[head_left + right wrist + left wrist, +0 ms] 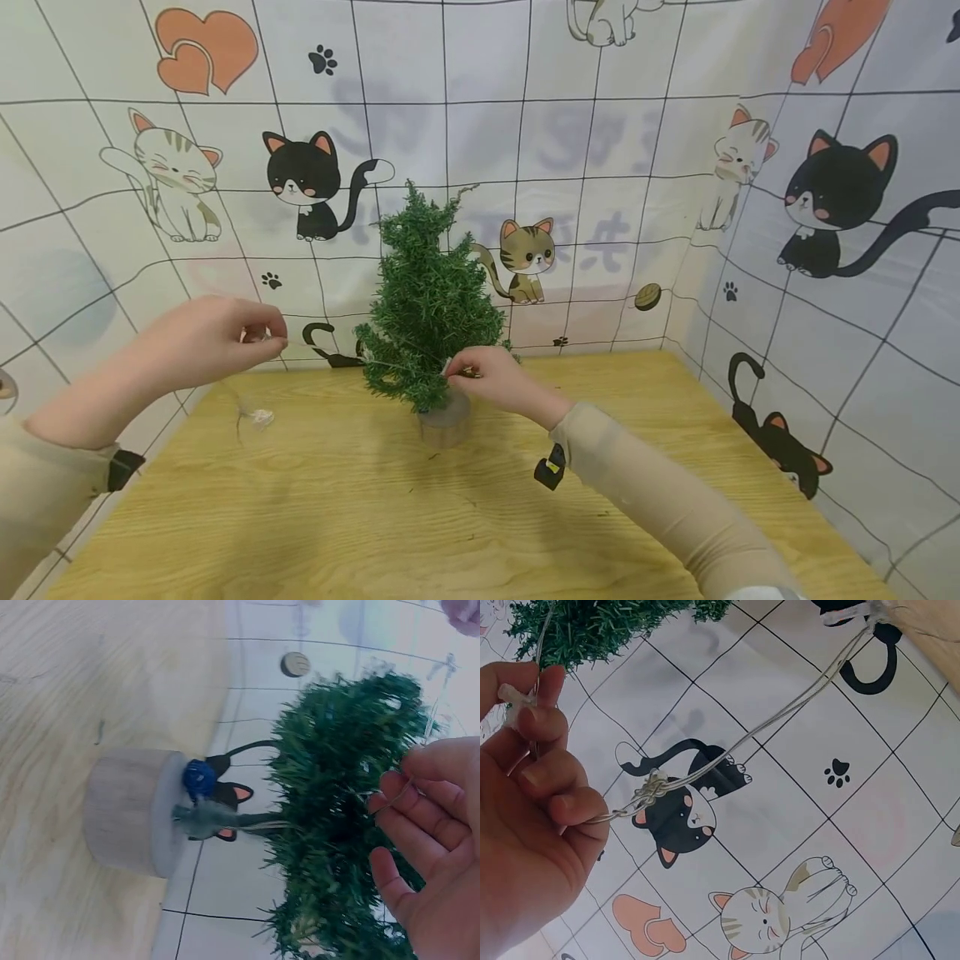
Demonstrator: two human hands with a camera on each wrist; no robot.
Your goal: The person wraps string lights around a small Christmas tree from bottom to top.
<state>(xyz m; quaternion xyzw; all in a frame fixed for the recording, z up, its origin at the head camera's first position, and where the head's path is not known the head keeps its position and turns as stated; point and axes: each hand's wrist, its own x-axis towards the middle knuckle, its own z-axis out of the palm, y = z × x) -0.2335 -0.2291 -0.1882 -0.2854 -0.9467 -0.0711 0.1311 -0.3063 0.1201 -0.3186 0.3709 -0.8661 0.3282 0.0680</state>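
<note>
A small green artificial Christmas tree (431, 292) stands upright in a pale round base (442, 425) on the table. My left hand (217, 342), left of the tree, pinches a thin, pale string of fairy lights (761, 733); its loose part hangs below the fingers, doubled and twisted in places. A stretch of it runs across to the tree. At the tree's lower front right, my right hand (498, 379) pinches the same wire between thumb and forefinger, close against the branches. In the right wrist view, a blue ball (199, 778) sits beside the trunk.
The wooden table (525, 517) carries a few tiny dark scraps. Behind it and at the sides hangs a white grid-patterned cloth (487, 58) printed with cats. A clear clump (261, 417) of the wire dangles near the table's left edge.
</note>
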